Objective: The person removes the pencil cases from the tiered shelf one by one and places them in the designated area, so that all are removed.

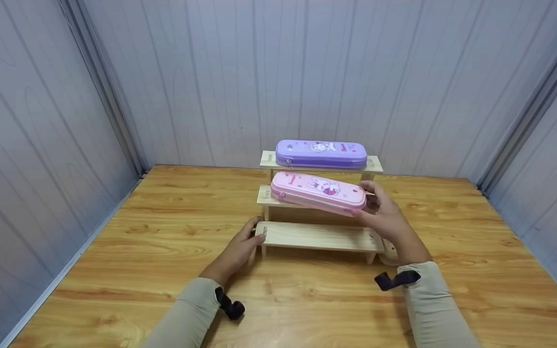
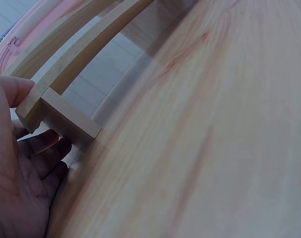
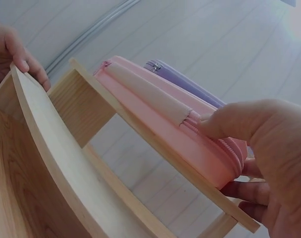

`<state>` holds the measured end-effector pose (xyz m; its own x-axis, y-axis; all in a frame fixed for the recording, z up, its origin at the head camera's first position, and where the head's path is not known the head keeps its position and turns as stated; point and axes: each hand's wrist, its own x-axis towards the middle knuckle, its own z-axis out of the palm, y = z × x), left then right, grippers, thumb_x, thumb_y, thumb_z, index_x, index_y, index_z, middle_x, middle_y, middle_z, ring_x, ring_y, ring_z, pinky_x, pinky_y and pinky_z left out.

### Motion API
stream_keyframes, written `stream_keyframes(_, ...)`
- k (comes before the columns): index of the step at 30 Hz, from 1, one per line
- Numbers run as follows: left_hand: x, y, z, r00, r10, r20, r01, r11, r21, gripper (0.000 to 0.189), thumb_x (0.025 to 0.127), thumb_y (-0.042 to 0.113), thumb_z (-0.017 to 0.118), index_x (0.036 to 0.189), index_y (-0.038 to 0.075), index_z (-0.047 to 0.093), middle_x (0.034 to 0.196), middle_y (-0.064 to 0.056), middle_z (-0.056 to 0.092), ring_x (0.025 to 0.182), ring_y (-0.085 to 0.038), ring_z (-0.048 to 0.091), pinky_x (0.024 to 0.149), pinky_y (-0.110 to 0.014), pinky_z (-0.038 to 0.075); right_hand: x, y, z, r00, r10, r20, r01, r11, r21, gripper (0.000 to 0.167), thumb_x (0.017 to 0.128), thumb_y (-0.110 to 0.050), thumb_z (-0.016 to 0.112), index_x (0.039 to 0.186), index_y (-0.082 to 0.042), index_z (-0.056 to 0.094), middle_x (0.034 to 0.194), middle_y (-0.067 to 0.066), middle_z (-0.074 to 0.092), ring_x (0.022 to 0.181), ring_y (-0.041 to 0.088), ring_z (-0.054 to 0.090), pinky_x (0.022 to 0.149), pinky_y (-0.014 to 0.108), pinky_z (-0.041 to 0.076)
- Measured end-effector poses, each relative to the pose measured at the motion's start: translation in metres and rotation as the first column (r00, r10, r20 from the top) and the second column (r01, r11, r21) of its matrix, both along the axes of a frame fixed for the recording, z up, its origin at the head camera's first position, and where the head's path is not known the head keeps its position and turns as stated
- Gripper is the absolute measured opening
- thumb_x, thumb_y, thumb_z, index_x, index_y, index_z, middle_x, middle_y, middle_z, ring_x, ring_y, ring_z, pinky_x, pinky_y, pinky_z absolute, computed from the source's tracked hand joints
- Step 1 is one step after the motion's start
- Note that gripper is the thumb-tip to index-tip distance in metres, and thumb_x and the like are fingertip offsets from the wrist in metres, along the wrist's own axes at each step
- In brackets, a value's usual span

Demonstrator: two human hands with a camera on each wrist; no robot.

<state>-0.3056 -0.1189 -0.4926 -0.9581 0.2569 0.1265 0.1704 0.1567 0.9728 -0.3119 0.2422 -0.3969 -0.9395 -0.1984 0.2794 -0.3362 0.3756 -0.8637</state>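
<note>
A pink pencil case with a rabbit print lies tilted over the middle tier of a three-tier wooden rack. My right hand grips its right end, thumb at the front; in the right wrist view the case's zipper side faces the camera. My left hand holds the left end of the rack's lowest board, thumb on top and the other fingers behind and below, as the left wrist view shows of the board end. On the top tier lies a purple pencil case.
A pale wooden piece with a rounded edge shows partly behind my right wrist, at the rack's right side. The rack stands on a wood-grain table. Pale panel walls rise behind and on both sides.
</note>
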Motion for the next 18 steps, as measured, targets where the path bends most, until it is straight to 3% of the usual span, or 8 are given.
stream_keyframes(6, 0.0009, -0.0001, 0.0004, 1.0, 0.001, 0.006, -0.001, 1.0, 0.012, 0.049, 0.102, 0.008, 0.05, 0.149, 0.003, 0.04, 0.153, -0.024, 0.038, 0.139, -0.041, 0.039, 0.115, -0.053, 0.029, -0.0001, 0.0026, -0.0006, 0.996, 0.065, 0.064, -0.063, 0.998, -0.02, 0.08, 0.095, -0.006, 0.068, 0.158, -0.001, 0.021, 0.162, 0.024, 0.026, 0.148, 0.039, 0.027, 0.119, 0.049, 0.023)
stream_keyframes(14, 0.0012, -0.0009, -0.0001, 1.0, -0.01, -0.009, 0.01, 1.0, 0.01, 0.047, 0.102, 0.006, 0.05, 0.148, 0.002, 0.04, 0.151, -0.024, 0.04, 0.137, -0.041, 0.041, 0.113, -0.052, 0.032, 0.0013, 0.0026, 0.0012, 0.994, 0.041, 0.105, -0.039, 0.999, -0.02, 0.085, 0.093, -0.009, 0.071, 0.16, -0.004, 0.019, 0.162, 0.022, 0.026, 0.147, 0.04, 0.03, 0.118, 0.049, 0.026)
stream_keyframes(18, -0.0001, -0.0014, -0.0008, 1.0, -0.022, -0.002, 0.022, 1.0, 0.011, 0.048, 0.103, 0.007, 0.049, 0.15, 0.001, 0.038, 0.15, -0.025, 0.039, 0.136, -0.04, 0.042, 0.112, -0.052, 0.033, 0.0018, 0.0026, 0.0023, 0.994, 0.039, 0.1, -0.038, 0.999, -0.008, 0.084, 0.092, -0.007, 0.072, 0.159, -0.002, 0.021, 0.158, 0.024, 0.033, 0.14, 0.039, 0.039, 0.115, 0.048, 0.032)
